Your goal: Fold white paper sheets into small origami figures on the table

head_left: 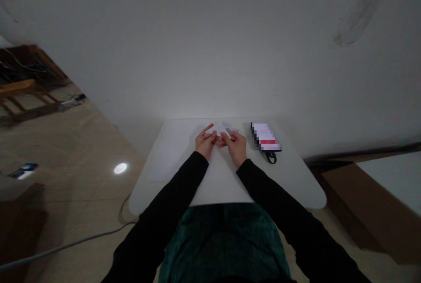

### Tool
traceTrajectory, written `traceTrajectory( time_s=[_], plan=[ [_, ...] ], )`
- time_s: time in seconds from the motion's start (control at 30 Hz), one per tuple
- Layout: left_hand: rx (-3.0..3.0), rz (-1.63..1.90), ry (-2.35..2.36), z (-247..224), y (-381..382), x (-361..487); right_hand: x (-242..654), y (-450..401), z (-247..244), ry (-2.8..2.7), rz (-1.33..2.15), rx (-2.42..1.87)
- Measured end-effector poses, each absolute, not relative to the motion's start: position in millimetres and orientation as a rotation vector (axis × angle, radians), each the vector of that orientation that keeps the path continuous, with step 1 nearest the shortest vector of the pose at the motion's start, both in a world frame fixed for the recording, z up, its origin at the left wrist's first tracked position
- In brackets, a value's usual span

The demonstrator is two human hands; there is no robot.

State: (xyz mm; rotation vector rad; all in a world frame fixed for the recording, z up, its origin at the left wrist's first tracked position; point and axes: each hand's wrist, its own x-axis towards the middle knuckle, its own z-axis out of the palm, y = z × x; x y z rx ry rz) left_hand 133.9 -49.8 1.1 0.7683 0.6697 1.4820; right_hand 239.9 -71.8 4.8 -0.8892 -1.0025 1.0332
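Observation:
Above the white table [223, 193], both hands pinch a small piece of white paper [221, 129] that looks folded. My left hand [205, 142] grips its left side with thumb and fingers, the index finger stretched upward. On the other side, my right hand [235, 144] is closed on the paper, thumb close to the left thumb. The fingertips nearly meet, and the lower part of the paper is hidden by them. A larger white sheet [176, 147] lies flat under and left of my left hand. Behind my right hand shows a greyish piece [232, 129], too small to make out.
A phone [265, 136] with a blurred screen and a black strap [271, 157] lies at the table's right. The wall [217, 55] meets the far edge. A cardboard box [368, 204] stands right, a grey cable [75, 242] runs along the floor, and a wooden stool [19, 88] is far left.

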Motion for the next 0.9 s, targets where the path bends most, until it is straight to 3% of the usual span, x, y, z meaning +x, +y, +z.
traceTrajectory(
  time_s=[0.53, 0.9],
  plan=[
    [0.730, 1.419, 0.547, 4.5, -46.5, 136.5, 241.5, -70.2, 7.8, -1.023, 0.958, -0.958],
    [0.686, 1.544, 0.704, -4.1, -43.8, 133.3, 241.7, -68.8, 0.9, -1.017, 0.957, -0.949]
  ],
)
